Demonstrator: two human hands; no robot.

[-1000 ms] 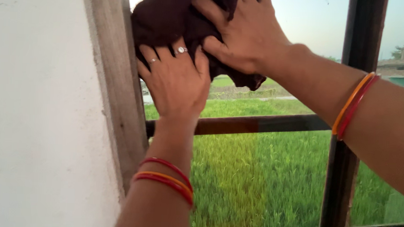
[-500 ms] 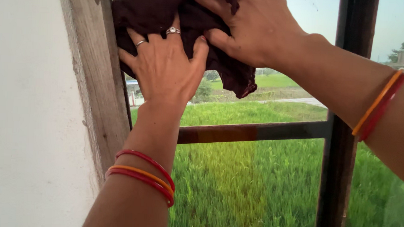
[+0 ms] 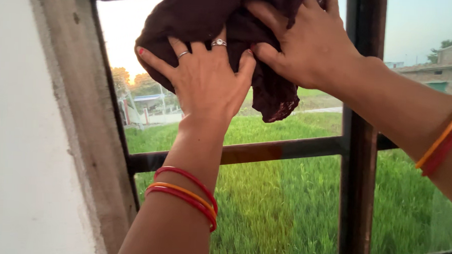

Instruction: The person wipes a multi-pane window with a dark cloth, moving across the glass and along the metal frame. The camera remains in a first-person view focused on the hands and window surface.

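Note:
A dark maroon cloth [image 3: 200, 14] is pressed against the upper window pane [image 3: 118, 36]. My left hand [image 3: 205, 80] lies flat on the cloth's lower part, fingers spread, with rings on two fingers and red and orange bangles on the wrist. My right hand [image 3: 306, 39] presses on the cloth's right side, fingers bent into the fabric. A loose corner of the cloth [image 3: 277, 106] hangs down below the right hand.
The window has a dark frame with a vertical bar [image 3: 359, 148] and a horizontal bar [image 3: 265, 149]. A rough grey jamb [image 3: 69, 110] and white wall [image 3: 12, 133] stand at the left. Outside lie a green field and low buildings.
Both hands and the cloth have slid right, away from the left jamb, uncovering the pane's left part. The view has shifted so the jamb and wall take less room.

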